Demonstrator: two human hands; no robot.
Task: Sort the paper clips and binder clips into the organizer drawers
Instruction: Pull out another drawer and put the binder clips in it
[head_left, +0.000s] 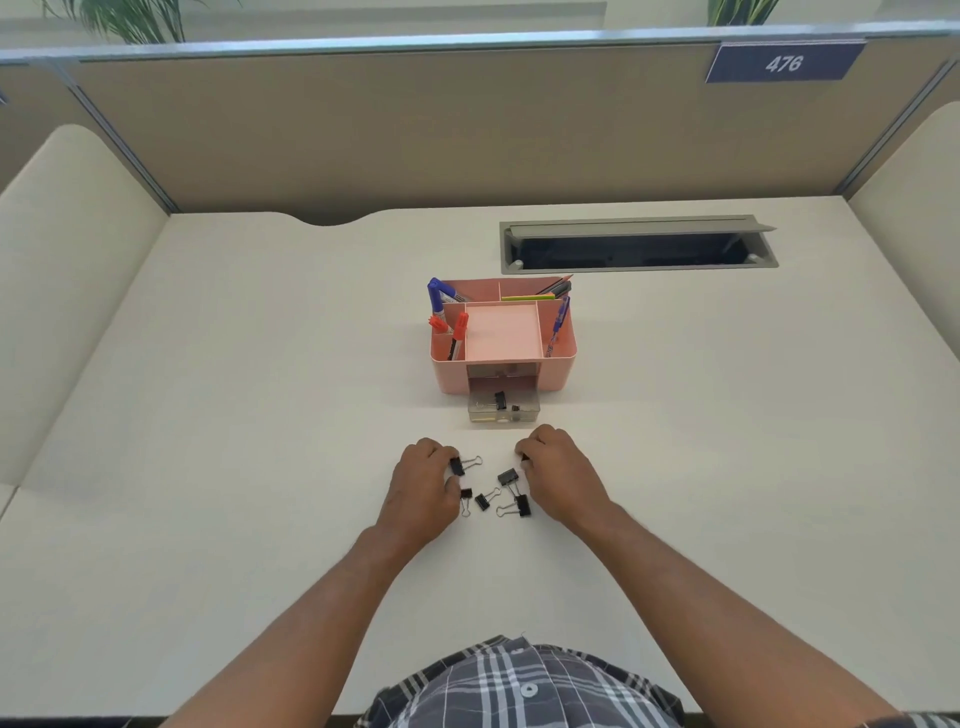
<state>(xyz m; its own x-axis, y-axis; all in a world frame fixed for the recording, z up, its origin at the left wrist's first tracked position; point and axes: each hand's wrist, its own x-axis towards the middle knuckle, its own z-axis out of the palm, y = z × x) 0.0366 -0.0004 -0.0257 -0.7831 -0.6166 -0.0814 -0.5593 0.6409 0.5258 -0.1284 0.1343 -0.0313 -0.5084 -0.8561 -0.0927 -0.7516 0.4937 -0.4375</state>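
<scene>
A pink desk organizer (558, 371) stands mid-desk, its lower clear drawer (503, 412) pulled out with a black binder clip (500, 400) inside. Several black binder clips (509, 477) lie on the desk between my hands. My left hand (423, 480) pinches one binder clip (458, 466) by its black body, wire handles pointing right. My right hand (558, 473) is curled with a small black clip (524, 458) at its fingertips. No paper clips are visible on the desk.
Blue and red markers, pencils and a pen stand in the organizer's top compartments. An open grey cable tray (639, 244) is set into the desk behind it. Beige partition walls enclose the desk on three sides.
</scene>
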